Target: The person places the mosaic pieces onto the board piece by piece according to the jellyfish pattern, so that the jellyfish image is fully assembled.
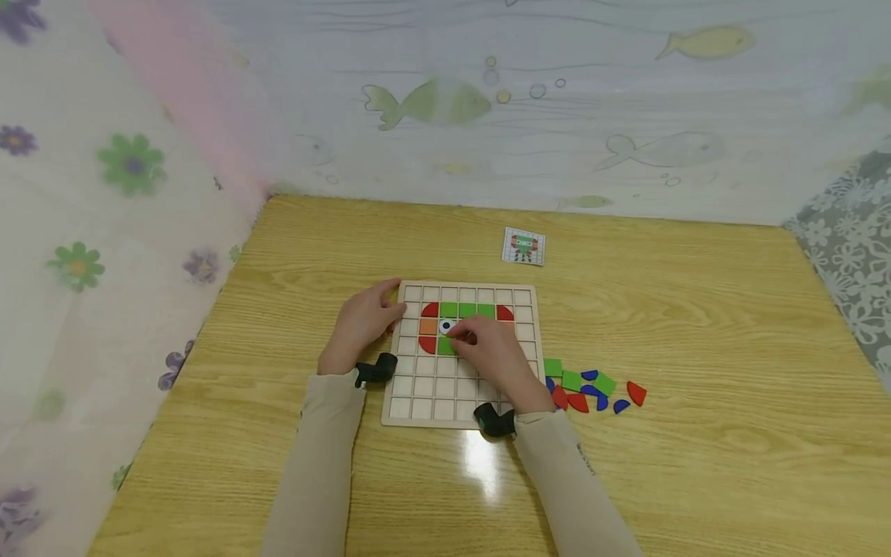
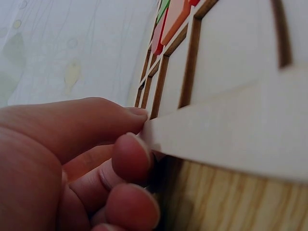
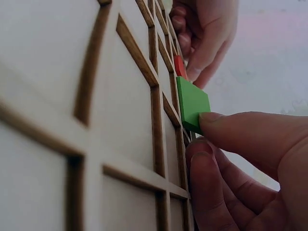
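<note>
A wooden grid board [image 1: 425, 387] lies on the table. My left hand [image 1: 358, 325] holds its left edge, with curled fingers [image 2: 132, 159] against the side in the left wrist view. My right hand [image 1: 497, 352] reaches over the board and pinches a green square tile [image 3: 192, 103] at the grid, its thumb on the tile. Beside it sits a round eye tile [image 1: 446, 326], white with a dark centre. Green squares [image 1: 467, 310], red quarter-circle tiles [image 1: 430, 310] and an orange square [image 1: 428, 326] fill cells around it. The right hand hides some cells.
To the board's right, loose pieces lie on the table: green squares [image 1: 571, 381], blue half-circles [image 1: 622, 406] and red quarter-circles [image 1: 636, 393]. Behind the board is a small pattern card [image 1: 524, 246]. A patterned wall covering [image 1: 445, 139] rises at the table's back edge.
</note>
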### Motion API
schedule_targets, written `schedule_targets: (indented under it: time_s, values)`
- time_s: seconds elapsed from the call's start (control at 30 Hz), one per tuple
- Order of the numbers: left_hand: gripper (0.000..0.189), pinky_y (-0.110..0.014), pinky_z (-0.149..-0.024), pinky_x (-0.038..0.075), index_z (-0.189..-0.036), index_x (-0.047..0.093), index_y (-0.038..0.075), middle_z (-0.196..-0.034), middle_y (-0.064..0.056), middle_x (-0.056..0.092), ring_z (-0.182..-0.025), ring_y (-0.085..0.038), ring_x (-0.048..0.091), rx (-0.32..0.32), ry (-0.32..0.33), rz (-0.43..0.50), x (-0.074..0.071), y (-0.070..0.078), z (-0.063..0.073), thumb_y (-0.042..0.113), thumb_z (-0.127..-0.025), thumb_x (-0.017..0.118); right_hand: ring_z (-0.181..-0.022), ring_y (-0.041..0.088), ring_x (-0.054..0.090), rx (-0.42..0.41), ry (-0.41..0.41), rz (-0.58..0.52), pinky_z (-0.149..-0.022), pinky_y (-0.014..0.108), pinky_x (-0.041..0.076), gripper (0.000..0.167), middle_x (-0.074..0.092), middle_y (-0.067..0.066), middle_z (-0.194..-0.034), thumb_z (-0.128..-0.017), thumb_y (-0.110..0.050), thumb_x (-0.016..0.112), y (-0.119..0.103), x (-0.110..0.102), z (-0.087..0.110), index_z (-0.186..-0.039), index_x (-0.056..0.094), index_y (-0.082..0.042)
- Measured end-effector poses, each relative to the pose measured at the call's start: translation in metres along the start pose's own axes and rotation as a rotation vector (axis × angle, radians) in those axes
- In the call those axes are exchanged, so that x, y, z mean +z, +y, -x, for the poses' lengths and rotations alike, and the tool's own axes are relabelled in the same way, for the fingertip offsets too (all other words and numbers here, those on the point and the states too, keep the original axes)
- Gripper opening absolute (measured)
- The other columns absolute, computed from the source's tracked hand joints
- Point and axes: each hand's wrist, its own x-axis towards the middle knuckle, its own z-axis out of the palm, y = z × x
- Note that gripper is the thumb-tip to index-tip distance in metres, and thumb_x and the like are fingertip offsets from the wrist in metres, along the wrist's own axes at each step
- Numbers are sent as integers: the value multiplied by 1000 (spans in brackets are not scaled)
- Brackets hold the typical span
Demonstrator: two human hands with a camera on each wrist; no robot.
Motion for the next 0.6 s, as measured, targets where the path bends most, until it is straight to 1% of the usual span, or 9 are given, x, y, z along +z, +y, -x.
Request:
schedule_targets:
  time_s: [0.2,0.4,0.5,0.6]
  values:
    - [54,-31,-53,37,-138,35,21,-61,1,57,-51,-18,48,-2,0,-12,-1,-1,0,31,-88,52,-73,6,50,-21,-12,56,-65,25,42,13,55,-9,-84,-82,-19,64,-2,1,0,-94,69,-19]
    - [54,-31,-54,37,-138,35,21,-60,1,57,-51,-19,48,3,-1,-10,-1,0,1,31,-88,52,-72,7,49,-23,-5,86,-65,24,41,11,54,-8,-84,-81,-18,64,-2,1,-1,-91,69,-19]
    - [54,-31,-53,38,-138,35,21,-61,1,57,-50,-18,49,3,-1,-8,-1,0,1,31,-88,53,-74,7,49,-15,-7,73,-66,25,42,12,54,-8,-86,-82,-17,63,-2,1,-1,-92,68,-19]
    - [54,-31,-52,39,-138,36,21,-62,1,58,-50,-18,49,7,1,-11,0,-1,0,31,-88,53,-75,7,49,5,-12,22,-67,25,42,13,55,-9,-88,-82,-19,62,0,-1,0,-94,68,-21]
